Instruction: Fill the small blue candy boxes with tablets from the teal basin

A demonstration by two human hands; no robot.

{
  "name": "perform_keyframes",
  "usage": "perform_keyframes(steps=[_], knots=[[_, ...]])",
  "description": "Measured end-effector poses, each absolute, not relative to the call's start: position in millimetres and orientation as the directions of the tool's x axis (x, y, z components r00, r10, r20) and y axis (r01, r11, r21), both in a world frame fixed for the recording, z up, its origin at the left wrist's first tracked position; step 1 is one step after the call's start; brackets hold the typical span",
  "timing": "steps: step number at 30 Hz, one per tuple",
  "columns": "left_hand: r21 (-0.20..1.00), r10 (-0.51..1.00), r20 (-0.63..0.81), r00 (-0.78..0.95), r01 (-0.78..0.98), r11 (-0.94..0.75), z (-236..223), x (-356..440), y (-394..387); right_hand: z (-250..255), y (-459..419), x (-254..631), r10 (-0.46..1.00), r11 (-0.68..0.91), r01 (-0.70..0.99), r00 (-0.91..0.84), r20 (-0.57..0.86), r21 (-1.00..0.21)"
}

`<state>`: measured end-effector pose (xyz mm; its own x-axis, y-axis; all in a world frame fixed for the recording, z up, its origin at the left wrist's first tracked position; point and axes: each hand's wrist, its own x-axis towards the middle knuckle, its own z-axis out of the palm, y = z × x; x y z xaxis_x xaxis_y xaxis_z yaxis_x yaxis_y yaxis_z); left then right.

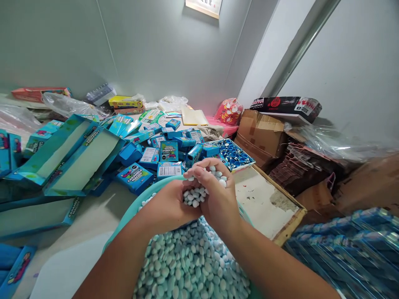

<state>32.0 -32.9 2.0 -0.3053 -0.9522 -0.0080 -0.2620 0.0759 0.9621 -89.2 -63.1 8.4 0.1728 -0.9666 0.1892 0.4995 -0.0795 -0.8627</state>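
My left hand (174, 203) and my right hand (220, 199) are cupped together, with small pale candies (195, 197) gathered between them. More candies lie in my right palm, beside its raised thumb. Directly below both hands is a teal basin (123, 222), filled with the same oval, white to pale-blue candies (183, 261). A thin dark blue edge shows under my wrists, but I cannot make out what it belongs to. Just beyond my fingers, blue candy tins (169, 151) lie in a loose heap.
Large blue display boxes (84, 162) lean at the left. A tray of small blue-rimmed pieces (235, 153) sits behind my right hand. Cardboard boxes (260, 133) stand at the right, above stacked blue packs (349, 253). The wooden table edge (289, 226) runs along the right.
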Motion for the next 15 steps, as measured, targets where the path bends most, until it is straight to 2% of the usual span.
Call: perform_keyframes(steps=[4,10,15], knots=[[0.963,-0.958,-0.014,-0.286,-0.263,0.064,3.3,32.7,-32.4,7.6,-63.4,-92.0,-0.948,-0.101,0.490,0.218,0.233,-0.866],[0.958,-0.955,-0.056,-0.291,-0.287,0.032,6.1,34.3,-32.2,10.8,-62.4,-90.7,-0.955,-0.053,0.550,0.216,0.203,-0.834],[0.958,-0.951,-0.052,-0.304,-0.283,0.038,5.1,34.5,-32.2,9.7,-62.5,-92.1,-0.957,-0.109,0.542,0.171,0.236,-0.833]])
